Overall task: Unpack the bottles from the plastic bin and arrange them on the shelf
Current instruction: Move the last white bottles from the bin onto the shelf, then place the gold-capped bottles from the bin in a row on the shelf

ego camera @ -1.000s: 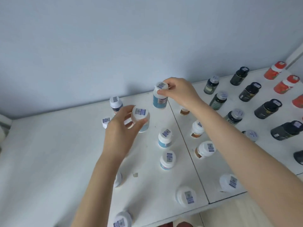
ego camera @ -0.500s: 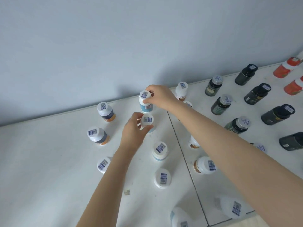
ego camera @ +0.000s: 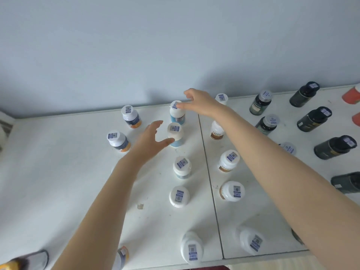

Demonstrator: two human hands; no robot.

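Observation:
Two blue-labelled bottles with white caps stand on the white shelf top [ego camera: 58, 172] near the wall. The rear one [ego camera: 177, 114] is upright; my right hand [ego camera: 200, 103] hovers at its cap with fingers spread, a fingertip just at the cap edge. The front blue bottle [ego camera: 175, 136] stands just before it. My left hand [ego camera: 150, 141] is open beside it, thumb near its base, fingers apart and off the bottle. Neither hand holds anything. The plastic bin is out of view.
More white-capped bottles stand in columns down the middle [ego camera: 182, 167] [ego camera: 228, 160]. Two orange-and-navy bottles [ego camera: 131, 116] [ego camera: 118, 141] stand left. Dark green and black bottles [ego camera: 313, 118] fill the right, red ones [ego camera: 352, 95] at the far right edge. A seam [ego camera: 210, 182] splits the shelf top.
Both hands have let go of the two blue bottles, which now stand on the shelf. The fingers have opened and drawn slightly back. The camera has tilted down a little.

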